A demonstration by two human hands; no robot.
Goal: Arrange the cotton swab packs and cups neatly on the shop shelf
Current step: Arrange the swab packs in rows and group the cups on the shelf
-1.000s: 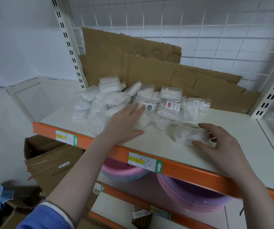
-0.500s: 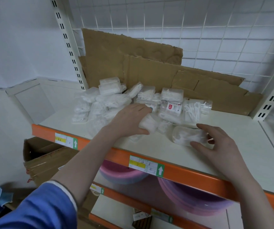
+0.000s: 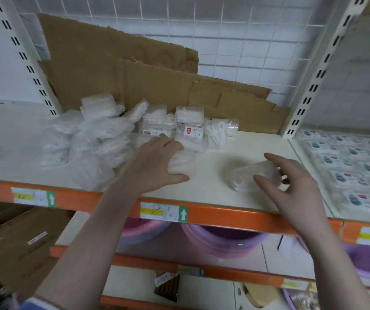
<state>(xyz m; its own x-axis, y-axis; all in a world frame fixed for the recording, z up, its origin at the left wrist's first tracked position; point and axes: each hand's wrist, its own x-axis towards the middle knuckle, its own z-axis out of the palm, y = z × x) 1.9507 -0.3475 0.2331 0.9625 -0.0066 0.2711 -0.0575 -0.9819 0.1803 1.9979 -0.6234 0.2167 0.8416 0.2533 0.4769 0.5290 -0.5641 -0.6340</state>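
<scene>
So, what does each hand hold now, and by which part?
The left hand grips a white swab pack around its left end. The right hand holds a clear cup by its right side.

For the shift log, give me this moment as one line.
left hand: grips white cotton swab pack | right hand: holds clear plastic cup | both on cream shelf

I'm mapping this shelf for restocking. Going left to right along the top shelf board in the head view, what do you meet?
Heap of clear swab bags → left hand gripping a white pack → clear cup on its side → right hand → rows of carded packs.
</scene>
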